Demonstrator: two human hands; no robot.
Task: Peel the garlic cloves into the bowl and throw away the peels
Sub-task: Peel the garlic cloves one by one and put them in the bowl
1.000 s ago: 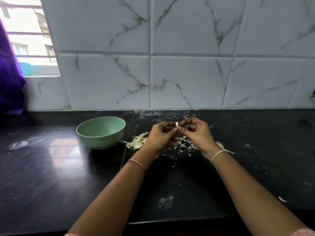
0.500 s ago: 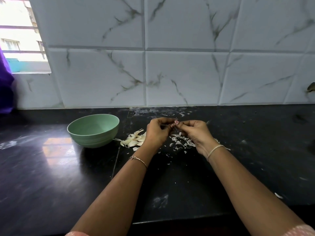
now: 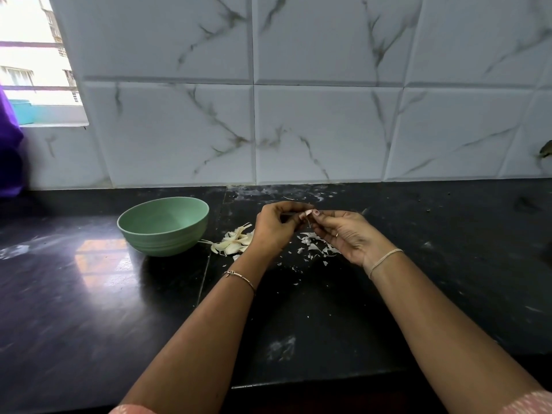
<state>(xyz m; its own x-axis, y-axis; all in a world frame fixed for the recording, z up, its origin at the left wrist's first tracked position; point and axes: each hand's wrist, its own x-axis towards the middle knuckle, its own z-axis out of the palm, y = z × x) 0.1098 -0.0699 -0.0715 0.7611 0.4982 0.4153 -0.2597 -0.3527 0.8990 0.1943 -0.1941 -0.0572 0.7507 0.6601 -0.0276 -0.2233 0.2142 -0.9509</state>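
Head view; a green bowl [image 3: 161, 243] stands on the black worktop [image 3: 89, 294] and serves as reference. Right of the bowl and raised above the worktop, the left hand [image 3: 273, 231] and right hand [image 3: 346, 234] meet fingertip to fingertip; a single garlic clove [image 3: 307, 215] is pinched between them, the curled fingers [image 3: 286, 206] of the left hand grasping it from one side, the thumb and forefinger of the right hand gripping its tip from the other. Just beside the bowl, on its right, lies a heap of pale garlic cloves [image 3: 234, 242], partly hidden by the left hand; farther right of the bowl, under the hands, loose white peels [image 3: 313, 245] are scattered on the worktop. A thin bracelet [image 3: 240, 276] circles the left wrist; a pale thread band [image 3: 385, 258] circles the right wrist; a ring [image 3: 336, 234] shows on one right finger. Behind the bowl rises a marble-patterned tiled wall [image 3: 322, 130]; up and left of the bowl, a bright window [image 3: 33, 64] and a purple cloth [image 3: 9, 150].
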